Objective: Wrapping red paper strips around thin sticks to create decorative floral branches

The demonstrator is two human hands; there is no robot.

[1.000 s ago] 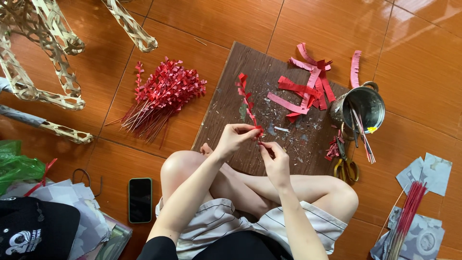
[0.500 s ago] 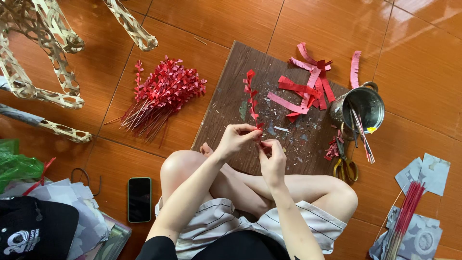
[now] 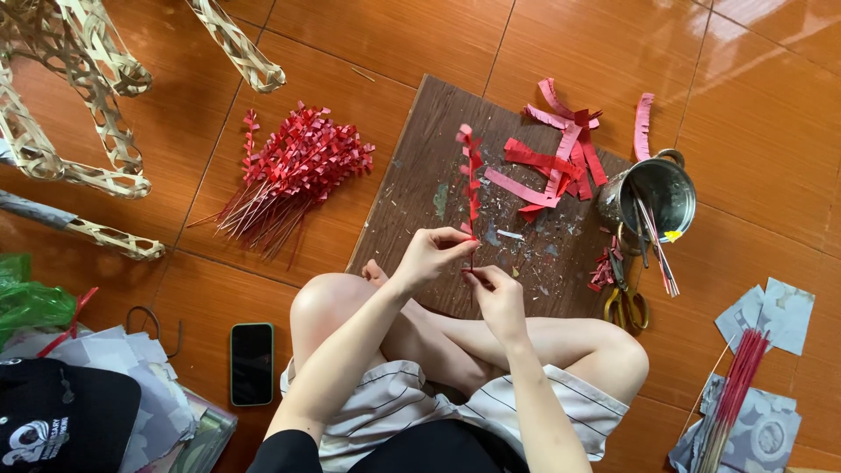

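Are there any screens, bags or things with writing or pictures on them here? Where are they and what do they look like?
Phone: on the floor by the person's left knee; flat black rectangle, screen dark.
Cap: bottom left corner; black with a white printed design.
Plastic bag: left edge; crumpled, green.
Printed paper: bottom right; grey sheets with pale patterns.

The floor (image 3: 368, 44) is laid with large glossy orange-brown tiles divided by thin dark grout lines, and it fills the whole frame. Pale daylight glares off the tiles in the upper right corner. At the upper left of the frame stands a piece of woven cane furniture (image 3: 79, 114), its lattice legs resting on the tiles.
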